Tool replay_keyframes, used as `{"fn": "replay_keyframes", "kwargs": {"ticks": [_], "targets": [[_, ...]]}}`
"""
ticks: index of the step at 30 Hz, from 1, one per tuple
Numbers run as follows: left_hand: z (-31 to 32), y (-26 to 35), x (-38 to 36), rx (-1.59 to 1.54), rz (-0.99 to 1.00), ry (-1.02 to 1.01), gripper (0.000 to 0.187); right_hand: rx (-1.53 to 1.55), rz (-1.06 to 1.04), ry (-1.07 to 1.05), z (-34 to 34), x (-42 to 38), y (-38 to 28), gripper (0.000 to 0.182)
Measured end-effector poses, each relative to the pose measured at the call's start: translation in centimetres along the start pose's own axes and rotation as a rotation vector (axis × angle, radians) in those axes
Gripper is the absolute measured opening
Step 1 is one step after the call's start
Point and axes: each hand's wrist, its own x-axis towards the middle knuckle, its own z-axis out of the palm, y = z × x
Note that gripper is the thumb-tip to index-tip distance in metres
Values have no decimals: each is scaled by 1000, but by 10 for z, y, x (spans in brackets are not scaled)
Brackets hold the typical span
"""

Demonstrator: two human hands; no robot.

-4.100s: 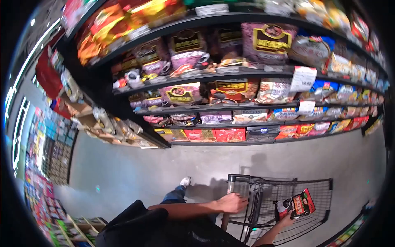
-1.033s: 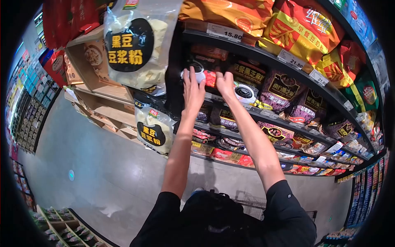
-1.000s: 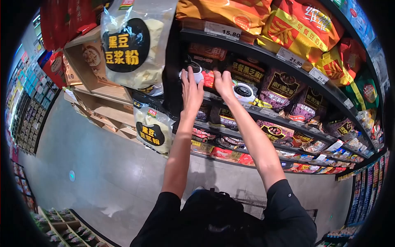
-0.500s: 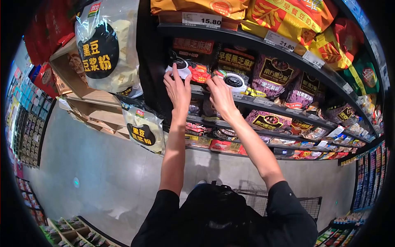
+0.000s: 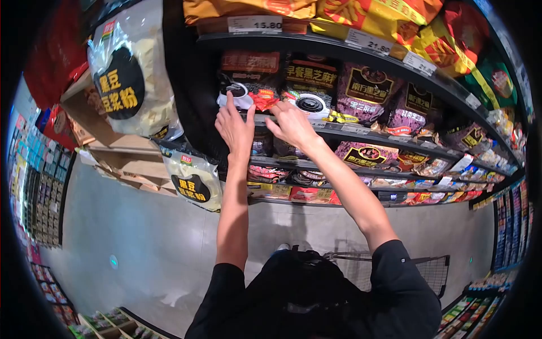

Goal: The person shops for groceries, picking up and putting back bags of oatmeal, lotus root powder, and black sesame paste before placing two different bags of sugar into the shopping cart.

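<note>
My left hand [image 5: 236, 129] is open, its fingers spread and the index fingertip up against the front of a red-and-black bag of black sesame paste powder [image 5: 250, 68]. Just to the right, my right hand [image 5: 293, 125] is open with slightly bent fingers. Its fingertips are at the shelf's front edge, over the lower corner of a second black sesame bag [image 5: 310, 79] with a printed bowl. Both bags stand upright side by side on the shelf. Purple sesame bags [image 5: 370, 93] stand further right.
A dark shelf board [image 5: 293, 40] with price tags overhangs the bags, with orange and yellow packs above. Large soybean-powder bags [image 5: 132, 79] hang at the left beside wooden bins [image 5: 121, 135]. More packs fill lower shelves. A wire shopping cart [image 5: 432, 271] stands behind at the right.
Both hands have drawn back and down a little from the bags, the right one most clearly off the bag front. The bags show more fully now, and the view has shifted slightly.
</note>
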Motion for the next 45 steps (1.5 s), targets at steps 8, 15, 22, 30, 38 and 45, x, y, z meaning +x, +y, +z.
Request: {"fn": "replay_keyframes", "kwargs": {"ticks": [8,15,22,30,38,45], "targets": [[9,11,3,-64,38,-53,71,-107,33,-149,5,-9,-4,36],[-1,20,3,48,55,-114,70,-85,36,-106,2,-37,-14,32],[-9,88,-58,-323,125,-77,69,267,306,307,-92,-202,-78,24],[-41,159,-366,-968,876,-1075,33,-458,1320,487,-232,-492,-190,22],[-161,285,-424,-1397,1312,-1097,54,-907,1774,378,-235,-638,-320,30],[-168,334,-535,-1011,1510,-1012,61,-730,1831,235,-277,-667,-344,40]]}}
